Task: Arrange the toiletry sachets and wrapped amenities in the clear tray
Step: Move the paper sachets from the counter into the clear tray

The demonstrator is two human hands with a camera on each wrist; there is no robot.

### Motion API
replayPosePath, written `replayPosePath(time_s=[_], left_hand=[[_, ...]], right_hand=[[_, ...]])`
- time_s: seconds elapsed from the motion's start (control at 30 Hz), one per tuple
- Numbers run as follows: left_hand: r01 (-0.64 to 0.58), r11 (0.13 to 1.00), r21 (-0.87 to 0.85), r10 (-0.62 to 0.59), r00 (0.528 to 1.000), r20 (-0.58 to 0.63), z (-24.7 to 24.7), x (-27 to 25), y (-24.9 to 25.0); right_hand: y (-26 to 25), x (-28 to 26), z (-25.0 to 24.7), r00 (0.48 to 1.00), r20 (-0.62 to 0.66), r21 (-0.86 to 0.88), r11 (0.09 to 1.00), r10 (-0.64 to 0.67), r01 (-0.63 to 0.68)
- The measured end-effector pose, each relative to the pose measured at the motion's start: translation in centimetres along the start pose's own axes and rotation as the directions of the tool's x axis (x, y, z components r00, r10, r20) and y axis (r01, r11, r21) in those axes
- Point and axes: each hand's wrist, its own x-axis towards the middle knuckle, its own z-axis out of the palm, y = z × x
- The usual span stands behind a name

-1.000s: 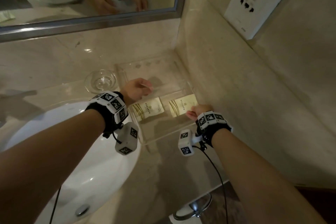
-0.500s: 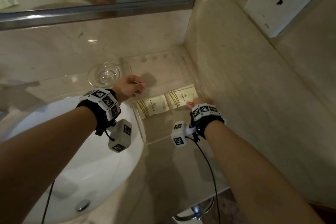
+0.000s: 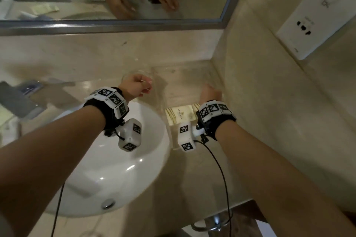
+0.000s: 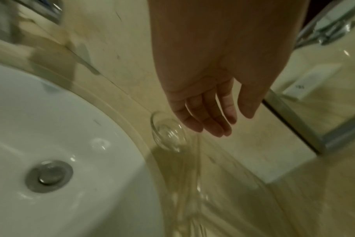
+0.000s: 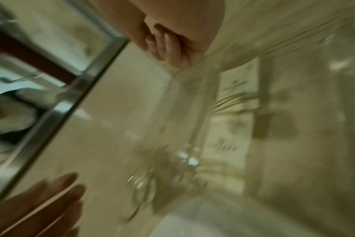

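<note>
Both hands have moved toward the desk's back edge since a second ago: the left hand [image 3: 134, 87] from over the clear tray [image 3: 185, 81] to above the glass dish [image 4: 168, 136], the right hand [image 3: 210, 92] from the tray's near part up over its middle.

In the left wrist view the left grip is wide, fingers [image 4: 205, 117] straight and loose, holding nothing, their tips just above the dish rim. The right grip is narrow: the right wrist view shows the fingers [image 5: 172, 46] curled into the palm, though heavy blur hides whether anything sits inside them or whether they touch the tray wall.

From the head view the right wrist covers most of the tray's near half. Only one cream sachet [image 3: 180, 114] shows clearly, lying flat in the tray beside the sink [image 3: 107, 169]; a second sachet [image 3: 195, 106] is a sliver at the wristband. The right wrist view shows both printed packets through the clear wall, lettering unreadable. The tray stands in the desk's back right corner, against the wall, below the mirror [image 3: 229, 0].
</note>
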Motion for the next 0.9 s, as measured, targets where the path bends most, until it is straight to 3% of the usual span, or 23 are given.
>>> replayPosePath(time_s=[0.1, 0.27, 0.47, 0.6, 0.7, 0.8, 0.9], left_hand=[[0.003, 1.0, -0.031, -0.005, 0.997, -0.078, -4.5, -1.6, -0.6], [0.051, 0.995, -0.085, -0.07, 0.97, -0.232, -13.6, -5.5, -3.5], [0.098, 0.977, -0.187, -0.172, 0.884, -0.434, -24.8, -12.9, -9.8], [0.141, 0.96, -0.243, -0.253, 0.808, -0.532, -29.9, -16.8, -14.6], [0.208, 0.939, -0.272, -0.333, 0.741, -0.583, -32.8, -18.4, -18.1], [0.25, 0.931, -0.265, -0.362, 0.713, -0.601, -34.3, -18.9, -20.7], [0.287, 0.927, -0.243, -0.376, 0.704, -0.602, -35.3, -18.8, -22.8]], right_hand=[[-1.5, -3.4, 5.0, 0.993, 0.0, 0.104, 0.988, -0.117, 0.116], [-2.8, -10.4, 13.9, 0.935, 0.226, 0.114, 0.96, -0.274, 0.254], [-0.6, -21.5, 24.7, 0.713, 0.592, 0.098, 0.911, -0.376, 0.4], [2.5, -26.2, 29.6, 0.582, 0.748, -0.035, 0.856, -0.32, 0.515], [5.1, -27.8, 32.7, 0.524, 0.825, -0.155, 0.807, -0.211, 0.57], [6.7, -28.5, 34.9, 0.493, 0.858, -0.227, 0.755, -0.144, 0.615], [7.6, -28.8, 37.3, 0.453, 0.879, -0.308, 0.547, -0.15, 0.778]])
